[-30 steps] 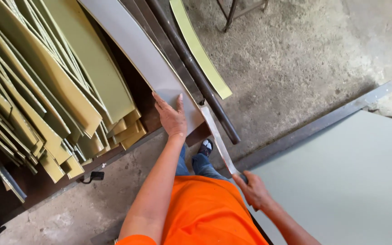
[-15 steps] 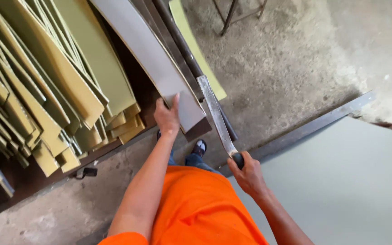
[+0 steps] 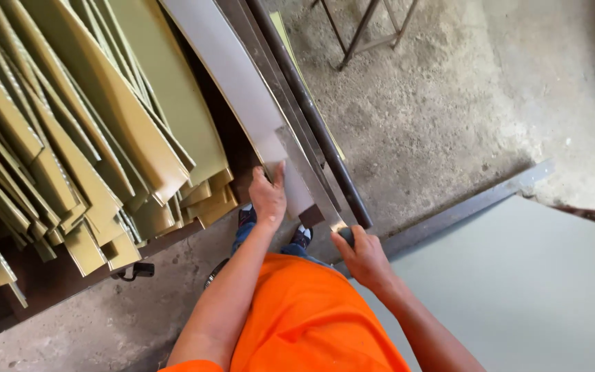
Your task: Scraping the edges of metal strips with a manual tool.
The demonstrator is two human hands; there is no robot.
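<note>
Where olive strips (image 3: 91, 138) crowd, grey sheet (image 3: 242, 96), dark pipe (image 3: 311, 117)

The long strip (image 3: 242, 89) is pale grey. Left of it, the stacked strips (image 3: 70, 138) are olive-yellow. The shirt (image 3: 311, 317) below is bright orange, the floor (image 3: 435, 110) mottled grey.
</note>
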